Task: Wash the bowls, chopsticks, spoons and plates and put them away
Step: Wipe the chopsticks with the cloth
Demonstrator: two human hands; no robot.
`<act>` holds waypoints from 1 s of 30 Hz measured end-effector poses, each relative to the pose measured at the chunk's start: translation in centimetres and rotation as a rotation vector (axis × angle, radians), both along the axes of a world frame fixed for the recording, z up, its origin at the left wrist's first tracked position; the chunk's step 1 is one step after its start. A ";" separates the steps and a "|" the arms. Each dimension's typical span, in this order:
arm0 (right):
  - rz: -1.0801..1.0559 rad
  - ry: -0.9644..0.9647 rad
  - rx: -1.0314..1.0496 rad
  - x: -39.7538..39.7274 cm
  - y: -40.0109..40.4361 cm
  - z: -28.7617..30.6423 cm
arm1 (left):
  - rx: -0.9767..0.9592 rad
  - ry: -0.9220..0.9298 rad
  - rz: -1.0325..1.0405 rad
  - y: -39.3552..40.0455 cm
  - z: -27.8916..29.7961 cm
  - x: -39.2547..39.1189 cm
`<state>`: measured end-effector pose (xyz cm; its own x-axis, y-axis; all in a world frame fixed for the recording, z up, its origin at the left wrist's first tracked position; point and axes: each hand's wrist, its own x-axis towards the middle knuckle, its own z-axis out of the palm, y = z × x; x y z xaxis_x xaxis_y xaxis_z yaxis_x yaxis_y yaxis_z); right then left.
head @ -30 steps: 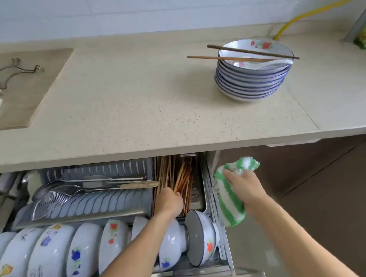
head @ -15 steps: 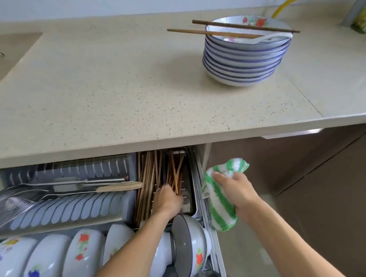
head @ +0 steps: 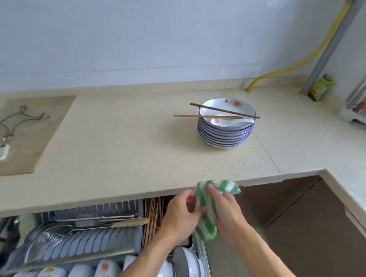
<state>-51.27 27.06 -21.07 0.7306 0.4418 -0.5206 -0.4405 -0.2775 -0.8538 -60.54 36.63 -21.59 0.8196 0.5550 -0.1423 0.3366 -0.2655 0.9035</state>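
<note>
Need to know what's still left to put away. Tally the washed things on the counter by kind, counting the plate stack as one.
Plate stack: 1
Chopsticks lying across the stack: 2
White spoon in the top plate: 1
Total: 4

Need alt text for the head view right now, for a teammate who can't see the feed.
Both hands, left hand and right hand, hold a green-and-white striped cloth above the open dish drawer, where bowls stand on edge beside stored chopsticks. On the countertop behind, a stack of plates carries two chopsticks across its top.
</note>
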 end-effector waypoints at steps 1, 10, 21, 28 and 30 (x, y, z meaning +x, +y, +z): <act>-0.002 -0.031 -0.008 0.1 -0.1 1.3 | -0.005 0.001 -0.025 0.2 1.3 0.3; -0.239 -0.624 -0.272 3.5 -3.7 11.5 | 0.203 -0.074 -0.293 1.4 11.6 5.7; 0.047 -0.614 -0.151 12.9 -4.5 15.1 | 0.272 -0.144 -0.237 2.6 14.8 16.1; 0.166 -0.531 -0.242 20.7 -4.4 13.3 | 0.884 0.261 -0.206 6.5 11.8 23.0; 0.223 -0.515 -0.271 22.0 -4.3 12.8 | 1.009 0.318 -0.273 7.1 11.7 24.6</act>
